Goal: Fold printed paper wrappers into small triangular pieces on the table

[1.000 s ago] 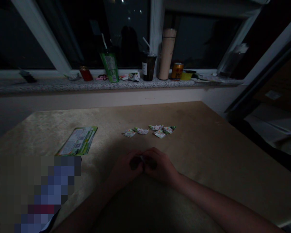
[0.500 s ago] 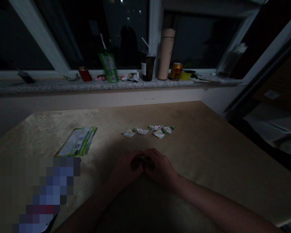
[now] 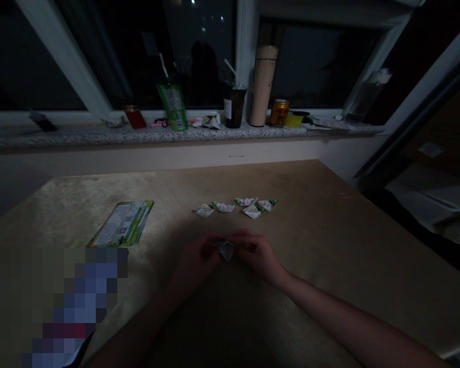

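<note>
A small folded paper piece [image 3: 226, 250], pale on the side that shows, is held between my two hands just above the table. My left hand [image 3: 200, 257] pinches its left side. On the right side, my right hand [image 3: 257, 251] grips it with bent fingers. Beyond my hands lie several small folded paper boats, printed white and green; among them are a left one [image 3: 204, 210], a middle one [image 3: 223, 207] and a front right one [image 3: 252, 211]. The scene is dim, so the exact fold in my fingers is hard to make out.
On the tan table [image 3: 329, 240], a stack of green-and-white printed sheets [image 3: 122, 223] lies at left, near a blurred-out blue object [image 3: 80, 301]. The stone windowsill [image 3: 118, 134] holds a green cup [image 3: 173, 106], a dark cup [image 3: 234, 107], a pink tumbler [image 3: 262, 84] and an orange can [image 3: 279, 112].
My hands have drawn slightly apart at the front, so the pale folded paper between them now shows more. The paper boats and the sheets have stayed in place.
</note>
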{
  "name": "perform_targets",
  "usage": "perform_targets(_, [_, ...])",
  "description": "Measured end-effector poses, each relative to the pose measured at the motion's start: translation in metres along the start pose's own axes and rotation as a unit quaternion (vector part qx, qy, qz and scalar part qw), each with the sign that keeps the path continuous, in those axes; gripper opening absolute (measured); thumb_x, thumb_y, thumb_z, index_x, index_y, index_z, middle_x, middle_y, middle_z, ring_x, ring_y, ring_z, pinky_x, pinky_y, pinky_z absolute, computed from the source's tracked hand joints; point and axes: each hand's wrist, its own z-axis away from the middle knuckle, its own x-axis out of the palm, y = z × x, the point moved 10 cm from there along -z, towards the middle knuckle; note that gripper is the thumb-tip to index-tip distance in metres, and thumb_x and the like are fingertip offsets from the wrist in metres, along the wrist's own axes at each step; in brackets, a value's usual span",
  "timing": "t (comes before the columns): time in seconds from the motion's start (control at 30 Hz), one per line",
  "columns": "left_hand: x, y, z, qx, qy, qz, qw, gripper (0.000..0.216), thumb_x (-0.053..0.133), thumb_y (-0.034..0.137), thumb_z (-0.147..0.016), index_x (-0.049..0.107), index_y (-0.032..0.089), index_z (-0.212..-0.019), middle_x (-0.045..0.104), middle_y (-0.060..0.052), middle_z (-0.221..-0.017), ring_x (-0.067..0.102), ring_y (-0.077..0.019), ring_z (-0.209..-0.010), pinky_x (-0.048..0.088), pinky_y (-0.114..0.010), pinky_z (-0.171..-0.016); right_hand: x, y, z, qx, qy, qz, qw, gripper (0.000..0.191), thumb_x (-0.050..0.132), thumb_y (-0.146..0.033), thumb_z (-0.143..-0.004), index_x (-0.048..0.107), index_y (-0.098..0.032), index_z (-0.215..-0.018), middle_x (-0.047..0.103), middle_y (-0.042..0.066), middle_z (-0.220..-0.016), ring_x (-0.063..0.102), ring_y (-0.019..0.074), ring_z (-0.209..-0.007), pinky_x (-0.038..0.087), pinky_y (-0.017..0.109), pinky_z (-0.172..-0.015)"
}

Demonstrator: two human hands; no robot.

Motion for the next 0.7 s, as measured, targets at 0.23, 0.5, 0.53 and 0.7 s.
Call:
perform_targets(0.23, [-0.001,0.011,0.000,0.018,-0.018,0.058,0.998,0.032,0.051,0.032,-0.081,0.058,0.018,-0.109,0.067,-0.006,-0.108,0.063,-0.0223,-0.099,0.049,-0.032,-0.083,0.003,-0.016,0.006,-0.049,0.014,0.028,0.998,0.035,0.056,-0.003,-0.071,0.071,-0.024,-0.094,0.062,0.006,-0.099,0.061,0.0166,-0.093,0.051,0.028,-0.076])
perform_targets(0.5, [0.015,0.006,-0.002,-0.049,-0.075,0.106,0.990,0.033,0.061,0.033,-0.077,0.059,0.019,-0.106,0.071,-0.004,-0.097,0.067,-0.0224,-0.088,0.051,-0.033,-0.078,0.004,-0.026,0.010,-0.095,0.027,0.100,0.990,0.025,0.057,-0.004,-0.071,0.069,-0.022,-0.082,0.062,0.005,-0.092,0.061,0.0159,-0.086,0.051,0.027,-0.073])
perform_targets(0.53, [0.017,0.007,-0.001,-0.049,-0.078,0.111,0.989,0.032,0.061,0.033,-0.077,0.059,0.019,-0.105,0.071,-0.004,-0.096,0.066,-0.0225,-0.089,0.051,-0.033,-0.079,0.003,-0.028,0.011,-0.098,0.033,0.107,0.989,0.023,0.058,-0.005,-0.071,0.069,-0.022,-0.083,0.062,0.005,-0.091,0.061,0.0161,-0.085,0.051,0.027,-0.072])
perform_targets(0.7, [0.021,0.008,0.001,-0.074,-0.075,0.118,0.987,0.030,0.059,0.038,-0.078,0.063,0.017,-0.099,0.071,-0.003,-0.089,0.066,-0.0228,-0.086,0.049,-0.030,-0.075,0.000,-0.040,0.018,-0.139,0.056,0.152,0.977,0.020,0.057,-0.009,-0.077,0.065,-0.023,-0.088,0.061,0.005,-0.092,0.061,0.0156,-0.084,0.051,0.027,-0.072])
